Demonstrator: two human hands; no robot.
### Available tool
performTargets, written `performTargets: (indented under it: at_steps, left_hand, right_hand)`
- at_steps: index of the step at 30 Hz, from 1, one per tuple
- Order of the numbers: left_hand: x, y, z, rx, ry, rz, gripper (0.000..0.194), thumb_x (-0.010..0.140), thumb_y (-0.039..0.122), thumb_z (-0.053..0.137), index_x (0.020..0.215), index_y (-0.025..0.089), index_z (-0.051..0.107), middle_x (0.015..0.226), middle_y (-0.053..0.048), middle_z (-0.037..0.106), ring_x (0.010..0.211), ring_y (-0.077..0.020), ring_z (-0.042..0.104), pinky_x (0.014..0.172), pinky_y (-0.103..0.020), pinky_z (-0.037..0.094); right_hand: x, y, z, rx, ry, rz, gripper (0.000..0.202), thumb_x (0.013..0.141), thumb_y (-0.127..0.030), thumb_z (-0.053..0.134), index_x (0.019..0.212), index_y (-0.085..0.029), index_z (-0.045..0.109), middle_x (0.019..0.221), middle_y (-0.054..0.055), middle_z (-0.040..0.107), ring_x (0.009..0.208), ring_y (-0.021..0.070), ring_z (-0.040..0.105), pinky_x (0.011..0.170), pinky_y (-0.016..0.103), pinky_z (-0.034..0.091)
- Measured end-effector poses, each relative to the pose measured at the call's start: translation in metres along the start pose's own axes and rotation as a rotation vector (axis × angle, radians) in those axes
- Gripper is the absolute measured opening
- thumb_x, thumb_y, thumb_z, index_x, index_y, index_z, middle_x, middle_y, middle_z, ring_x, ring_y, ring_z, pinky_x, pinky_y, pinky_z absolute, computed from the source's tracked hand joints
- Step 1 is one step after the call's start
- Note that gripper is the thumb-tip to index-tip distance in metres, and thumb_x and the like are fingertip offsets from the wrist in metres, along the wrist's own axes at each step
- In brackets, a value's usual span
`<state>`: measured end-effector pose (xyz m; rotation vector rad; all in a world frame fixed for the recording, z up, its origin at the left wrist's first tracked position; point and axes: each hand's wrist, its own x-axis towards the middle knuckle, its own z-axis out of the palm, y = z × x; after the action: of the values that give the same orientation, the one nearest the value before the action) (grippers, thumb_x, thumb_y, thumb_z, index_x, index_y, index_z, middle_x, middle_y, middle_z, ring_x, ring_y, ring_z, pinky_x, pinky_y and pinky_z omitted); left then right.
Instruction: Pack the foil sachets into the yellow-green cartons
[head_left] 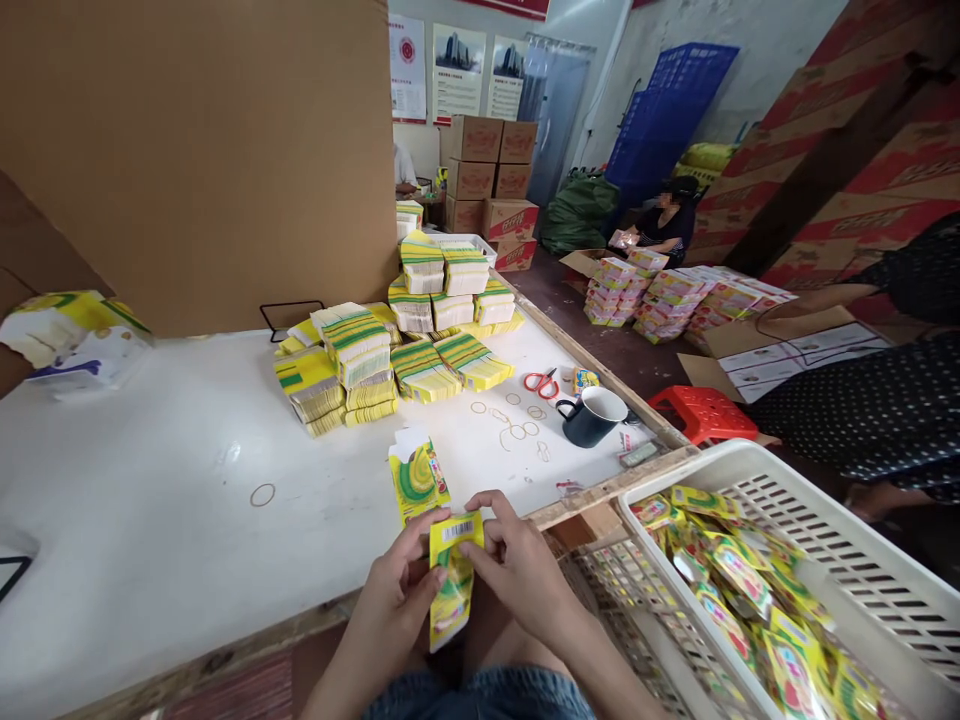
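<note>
Between my two hands, over the table's front edge, is a yellow-green printed packet [452,585] with a barcode at its top. My left hand [399,588] pinches its left side with thumb and fingers. On the right, my right hand [517,560] grips its upper right edge, thumb pressed on the front. Just beyond the packet, a flat yellow-green carton [418,475] with a white flap lies on the white table [187,560]; its near end is partly covered by my left fingers and the packet.
Stacks of flat yellow cartons [352,350] stand mid-table. Rubber bands [517,430], red scissors [541,384] and a dark mug [592,416] lie to the right. A white basket [750,450] of packets stands front right; a person [885,390] is beyond it.
</note>
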<state>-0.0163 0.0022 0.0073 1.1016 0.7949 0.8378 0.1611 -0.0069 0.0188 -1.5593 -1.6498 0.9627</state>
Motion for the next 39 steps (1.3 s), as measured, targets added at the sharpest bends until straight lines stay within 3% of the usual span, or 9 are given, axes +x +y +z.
performTargets:
  at_steps: [5,8,11,14,17,21,24,27,39]
  left_hand:
    - [0.0,0.006,0.003,-0.102,0.001,-0.049,0.045,0.08,0.024,0.069,0.121,0.026,0.05,0.114,-0.008,0.072,0.095,-0.0273,0.071,0.079,-0.037,0.056]
    - [0.001,0.004,0.009,-0.034,-0.021,-0.036,0.047,0.083,0.025,0.065,0.126,0.025,0.048,0.119,-0.01,0.069,0.1,-0.0293,0.07,0.079,-0.038,0.057]
    - [0.007,0.001,0.005,0.279,0.011,0.063,0.057,0.086,0.026,0.06,0.139,0.026,0.04,0.137,-0.012,0.058,0.125,-0.03,0.055,0.101,-0.045,0.046]
    - [0.018,-0.001,-0.015,0.757,0.176,0.167,0.066,0.08,0.022,0.063,0.142,0.025,0.04,0.152,-0.01,0.04,0.142,-0.0301,0.031,0.116,-0.05,0.026]
    - [0.03,-0.004,-0.038,1.051,0.197,0.173,0.047,0.078,0.023,0.062,0.125,0.018,0.059,0.148,-0.013,0.045,0.139,-0.0329,0.036,0.113,-0.052,0.03]
    - [0.035,-0.009,-0.045,1.111,0.193,0.178,0.031,0.087,0.027,0.049,0.112,0.018,0.064,0.137,-0.015,0.058,0.128,-0.0303,0.052,0.106,-0.05,0.042]
    - [0.031,-0.013,-0.037,1.066,0.178,0.184,0.033,0.086,0.028,0.051,0.116,0.019,0.062,0.14,-0.014,0.055,0.132,-0.0289,0.047,0.109,-0.048,0.039]
    - [0.027,-0.017,-0.034,0.99,0.196,0.174,0.034,0.086,0.026,0.05,0.118,0.018,0.058,0.14,-0.013,0.055,0.135,-0.0278,0.045,0.111,-0.047,0.036]
    - [0.027,-0.03,-0.046,0.78,0.286,0.21,0.027,0.089,0.031,0.051,0.114,0.022,0.053,0.125,-0.011,0.064,0.119,-0.0251,0.059,0.1,-0.042,0.047]
  right_hand:
    - [-0.004,0.003,0.006,0.107,0.0,-0.087,0.028,0.089,-0.026,0.055,0.117,-0.021,0.054,0.058,-0.007,0.048,0.053,0.0135,0.048,0.052,0.022,0.035]
    - [-0.007,0.005,0.0,0.117,0.061,-0.148,0.026,0.092,-0.031,0.054,0.115,-0.023,0.061,0.088,0.003,0.066,0.069,0.0155,0.059,0.062,0.024,0.045]
    - [-0.016,0.012,-0.034,-0.006,0.189,-0.164,0.023,0.092,-0.031,0.051,0.11,-0.026,0.066,0.101,0.006,0.068,0.083,0.0188,0.063,0.071,0.028,0.048]
    - [-0.03,0.024,-0.088,-0.449,0.618,-0.159,0.028,0.086,-0.043,0.058,0.101,-0.025,0.072,0.098,0.01,0.064,0.094,0.0285,0.058,0.086,0.043,0.043]
    - [-0.036,0.035,-0.113,-0.609,0.702,-0.145,0.039,0.082,-0.051,0.06,0.107,-0.023,0.07,0.105,0.012,0.061,0.104,0.0339,0.054,0.095,0.053,0.036]
    - [-0.009,0.037,-0.053,-0.326,0.484,-0.105,0.024,0.087,-0.038,0.058,0.1,-0.023,0.07,0.1,0.01,0.065,0.097,0.0284,0.058,0.087,0.044,0.046]
    - [0.03,0.03,0.016,-0.181,0.374,-0.017,0.036,0.083,-0.03,0.063,0.117,-0.018,0.066,0.109,0.014,0.066,0.101,0.0306,0.058,0.088,0.045,0.047]
    - [0.057,0.019,0.056,-0.116,0.314,-0.012,0.041,0.078,-0.019,0.066,0.119,-0.019,0.066,0.11,0.013,0.067,0.101,0.0317,0.058,0.09,0.046,0.046]
    - [0.064,0.014,0.067,0.075,0.382,-0.002,0.032,0.07,-0.003,0.052,0.097,-0.016,0.065,0.098,0.01,0.063,0.097,0.0275,0.053,0.088,0.043,0.044]
